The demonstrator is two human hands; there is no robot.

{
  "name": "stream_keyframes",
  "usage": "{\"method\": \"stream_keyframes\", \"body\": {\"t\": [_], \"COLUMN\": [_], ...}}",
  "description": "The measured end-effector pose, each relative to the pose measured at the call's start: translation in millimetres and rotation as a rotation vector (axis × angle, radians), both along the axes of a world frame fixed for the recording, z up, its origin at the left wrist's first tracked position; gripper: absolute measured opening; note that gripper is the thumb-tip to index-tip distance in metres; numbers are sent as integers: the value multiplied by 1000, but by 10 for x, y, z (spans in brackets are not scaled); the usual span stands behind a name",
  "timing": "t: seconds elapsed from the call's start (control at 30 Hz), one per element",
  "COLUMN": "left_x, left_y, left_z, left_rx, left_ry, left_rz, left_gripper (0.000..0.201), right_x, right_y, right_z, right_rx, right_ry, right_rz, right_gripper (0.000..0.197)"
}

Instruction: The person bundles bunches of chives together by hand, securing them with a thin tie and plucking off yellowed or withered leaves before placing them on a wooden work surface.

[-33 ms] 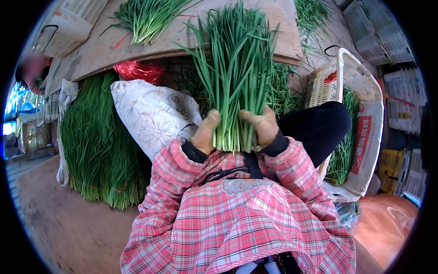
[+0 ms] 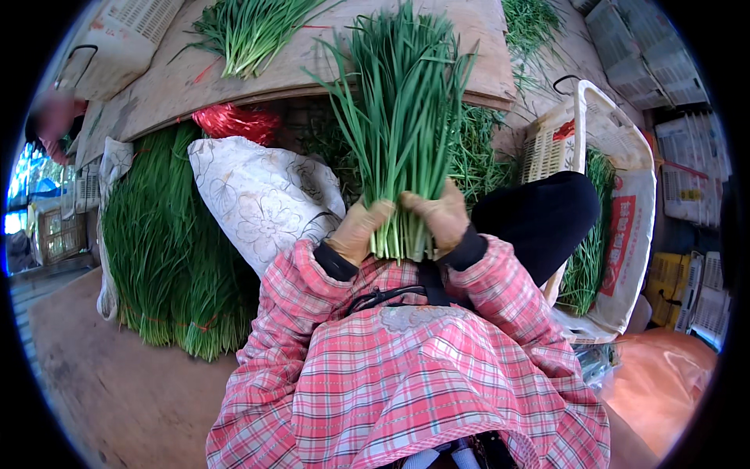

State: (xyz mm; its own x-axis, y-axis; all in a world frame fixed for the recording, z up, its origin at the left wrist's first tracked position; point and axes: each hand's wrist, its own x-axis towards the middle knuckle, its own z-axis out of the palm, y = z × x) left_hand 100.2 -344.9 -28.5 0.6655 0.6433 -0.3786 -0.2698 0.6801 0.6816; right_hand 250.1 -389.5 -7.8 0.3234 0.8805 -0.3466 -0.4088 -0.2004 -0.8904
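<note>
A thick bunch of garlic chives (image 2: 402, 117) stands upright in front of me, green leaves up and pale cut ends down. My left hand (image 2: 359, 228) is closed round its lower left side, thumb across the stems. On the other side my right hand (image 2: 443, 217) grips the same stems, its thumb pointing inward. Both thumbs lie near each other at the front; the other fingers are mostly hidden behind the bunch. Both hands look gloved. The pale stem ends show between and below them.
Many chives (image 2: 176, 242) stand packed at my left beside a white patterned cloth (image 2: 262, 184). Red ties (image 2: 237, 123) lie under the edge of a wooden board (image 2: 312, 59), which bears another bunch (image 2: 254, 35). At my right is a white crate (image 2: 637, 258) holding greens. A person (image 2: 58, 125) is at far left.
My hands have come closer together round the lower stems, thumbs moving inward. The stem ends are squeezed into a narrower bundle.
</note>
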Motion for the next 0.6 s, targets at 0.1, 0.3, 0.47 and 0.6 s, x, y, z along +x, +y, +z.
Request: {"method": "stream_keyframes", "body": {"t": [0.1,0.3,0.47,0.6], "left_x": [-57,-81,-69,-202], "left_y": [24,4,-105,-68], "left_z": [-18,103,81,-189], "left_rx": [-14,-632,-473,-340], "left_ry": [63,-379,-443,-419], "left_rz": [-86,-61,53,-83], "left_gripper": [29,44,60,72], "right_x": [-139,-66,-71,1], "right_y": [16,-47,23,-7], "right_z": [202,53,-39,89], "right_rx": [-30,53,116,82], "right_ry": [7,263,-376,-595], "right_rz": [-87,-209,53,189], "right_gripper": [30,25,47,53]}}
